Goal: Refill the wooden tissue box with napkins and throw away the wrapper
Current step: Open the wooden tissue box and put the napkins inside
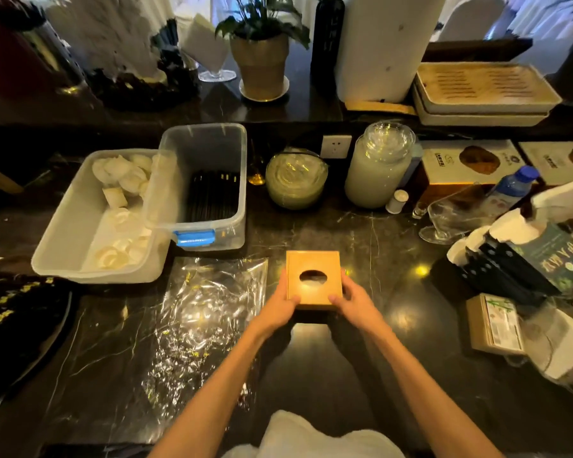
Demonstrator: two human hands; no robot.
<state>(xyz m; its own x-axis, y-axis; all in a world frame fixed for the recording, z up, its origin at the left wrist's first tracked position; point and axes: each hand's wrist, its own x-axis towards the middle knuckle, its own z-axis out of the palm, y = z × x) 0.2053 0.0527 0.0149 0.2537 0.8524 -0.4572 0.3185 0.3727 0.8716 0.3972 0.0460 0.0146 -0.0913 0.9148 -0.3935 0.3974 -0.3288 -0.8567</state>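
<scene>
The wooden tissue box stands on the dark marble counter, square, with an oval opening in its top that shows something pale inside. My left hand grips its left near corner and my right hand grips its right near corner. A clear, crinkled plastic wrapper lies flat on the counter to the left of the box, apart from both hands.
Two translucent bins sit at the back left, one with white pieces, one with dark sticks. Glass jars, a water bottle, a black napkin holder and a small carton crowd the right.
</scene>
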